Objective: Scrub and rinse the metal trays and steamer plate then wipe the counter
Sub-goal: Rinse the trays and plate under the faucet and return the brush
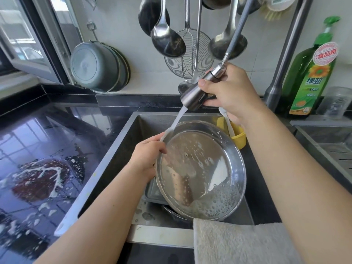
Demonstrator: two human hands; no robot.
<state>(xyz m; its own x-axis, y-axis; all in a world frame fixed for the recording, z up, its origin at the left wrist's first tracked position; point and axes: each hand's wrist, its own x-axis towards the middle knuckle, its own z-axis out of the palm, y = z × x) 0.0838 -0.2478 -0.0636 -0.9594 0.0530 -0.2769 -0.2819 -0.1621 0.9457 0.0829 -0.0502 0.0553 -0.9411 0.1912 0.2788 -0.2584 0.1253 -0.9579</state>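
A round metal tray (200, 168) is tilted over the sink (118, 155), with soap foam pooled at its lower edge. My left hand (146, 159) grips the tray's upper left rim. My right hand (228, 90) holds the pull-out faucet sprayer head (196, 96), and its water stream (177, 121) hits the tray's top rim beside my left fingers. A rectangular metal tray (152, 193) and another round metal piece (171, 212) lie in the sink beneath, mostly hidden.
The black counter (38, 149) on the left carries suds and water puddles. A beige cloth (238, 242) hangs over the sink's front edge. A yellow holder (238, 138), a green dish-soap bottle (312, 73), the faucet column (285, 54), hanging ladles (167, 39) and stacked basins (99, 67) surround the sink.
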